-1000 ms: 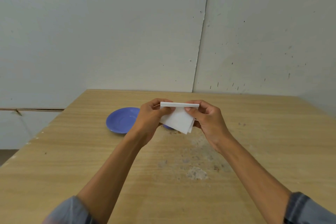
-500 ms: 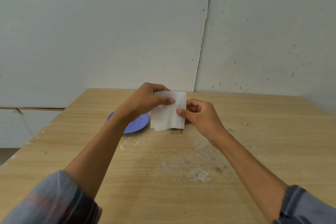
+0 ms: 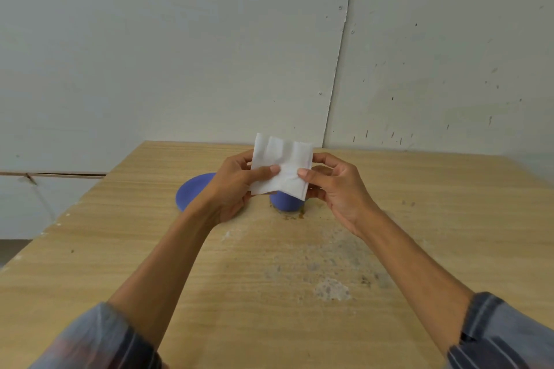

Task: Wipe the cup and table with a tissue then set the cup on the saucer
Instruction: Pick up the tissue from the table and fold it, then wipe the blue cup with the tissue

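Step in hand: while the tissue (image 3: 281, 167) is only being readied, no wiping has begun by the look of it; this seems the opening of the task.
Grip, left hand (image 3: 232, 189): thumb and fingers closed on the tissue's left side, pinching it.
Grip, right hand (image 3: 335, 186): thumb and fingers closed on the tissue's right side, so the sheet is stretched flat and upright between the two hands, above the table.
Cup (image 3: 287, 200): blue, standing on the table just below and behind the held tissue, mostly hidden by it; only its lower body shows.
Spill (image 3: 295, 215): brownish specks on the wood at the cup's foot, directly under the grip.
Saucer (image 3: 193, 192): blue, lying behind the left hand, partly covered by it, beside the cup and not under it.
Next move: likely one hand should free itself to lift or steady the cup while the other brings the tissue down onto it; thin paper calls for a light, bunched hold.
Table (image 3: 299, 323): light wood grain, with pale worn patches and dark flecks nearer the person than the grip.
Room: plain grey-white panel walls with a vertical seam beyond the grip; grey sleeves at both forearms.
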